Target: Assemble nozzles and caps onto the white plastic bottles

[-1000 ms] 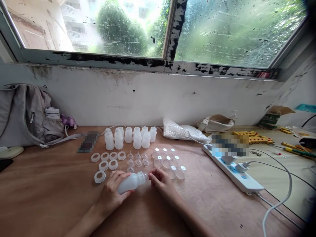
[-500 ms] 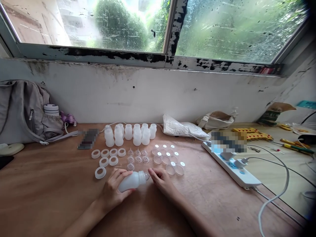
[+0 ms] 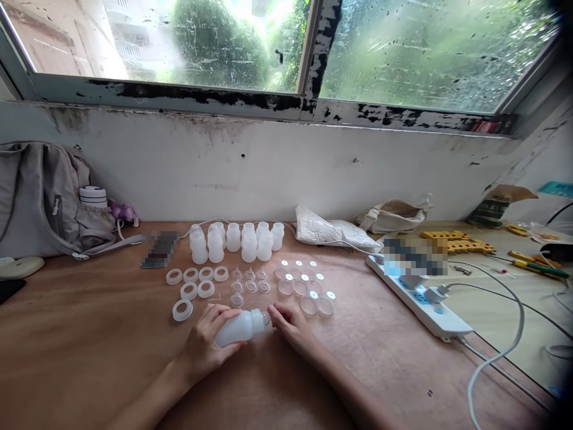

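My left hand (image 3: 212, 337) is wrapped round a frosted white baby bottle (image 3: 239, 328), which lies tilted on its side, mouth pointing right. At that mouth sits a clear bottle teat (image 3: 265, 319), its tip pinched between the thumb and fingers of my right hand (image 3: 286, 322). How deep the teat is seated in the neck I cannot tell. Just beyond the bottle are several clear teats (image 3: 237, 300) in short rows. White screw rings (image 3: 182, 310) lie to their left. Clear round caps (image 3: 308, 306), each with a white disc beside it, lie on the right.
Several frosted bottles (image 3: 249, 246) stand at the back of the wooden table (image 3: 89, 346). A phone (image 3: 160, 249) and grey backpack (image 3: 40, 197) are at left. A white plastic package (image 3: 333, 230), power strip (image 3: 421, 301) and loose cables (image 3: 519, 316) occupy the right.
My right fingertips have shifted very slightly left at the teat, which now shows a rounder outline at the bottle's mouth. My left hand and the bottle stay nearly still.
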Available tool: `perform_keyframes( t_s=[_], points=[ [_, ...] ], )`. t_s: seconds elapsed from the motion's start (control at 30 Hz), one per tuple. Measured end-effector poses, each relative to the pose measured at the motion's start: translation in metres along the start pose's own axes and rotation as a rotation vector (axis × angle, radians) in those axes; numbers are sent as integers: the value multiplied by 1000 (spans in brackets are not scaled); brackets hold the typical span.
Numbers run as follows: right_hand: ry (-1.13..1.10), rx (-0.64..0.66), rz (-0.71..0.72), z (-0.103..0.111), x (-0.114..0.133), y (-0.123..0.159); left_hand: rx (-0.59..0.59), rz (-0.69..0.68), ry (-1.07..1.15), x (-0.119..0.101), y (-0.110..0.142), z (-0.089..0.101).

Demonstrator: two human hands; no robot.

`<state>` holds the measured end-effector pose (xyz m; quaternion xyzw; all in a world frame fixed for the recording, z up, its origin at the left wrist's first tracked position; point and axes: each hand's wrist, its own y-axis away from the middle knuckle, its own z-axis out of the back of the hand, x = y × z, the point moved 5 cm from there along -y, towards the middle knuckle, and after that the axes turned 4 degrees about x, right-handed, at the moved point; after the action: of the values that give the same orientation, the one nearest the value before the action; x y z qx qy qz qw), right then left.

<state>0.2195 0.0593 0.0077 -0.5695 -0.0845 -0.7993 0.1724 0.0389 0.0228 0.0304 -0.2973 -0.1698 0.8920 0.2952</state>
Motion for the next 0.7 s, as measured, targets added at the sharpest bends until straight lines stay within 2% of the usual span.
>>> perform_keyframes(
  t_s=[0.23, 0.37, 0.47, 0.57, 0.63, 0.7],
  points=[
    [-270, 102, -96, -6, -10, 2, -4, -4, 10, 1, 1, -1],
    [-338, 76, -79, -6, -12, 0, 16, 47, 76, -1, -1, 0],
    [-360, 46, 4, -3, -1, 0, 91, 202, 233, -2, -4, 1],
    [-419, 155, 52, -6, 15, 4, 235, 340, 440, -5, -6, -5],
    [-432, 206, 59, -9, 21, 8, 333, 386, 540, -7, -4, -13],
    [-389, 162, 40, -10, 21, 10, 331, 366, 532, -6, -2, -18]
  ],
)
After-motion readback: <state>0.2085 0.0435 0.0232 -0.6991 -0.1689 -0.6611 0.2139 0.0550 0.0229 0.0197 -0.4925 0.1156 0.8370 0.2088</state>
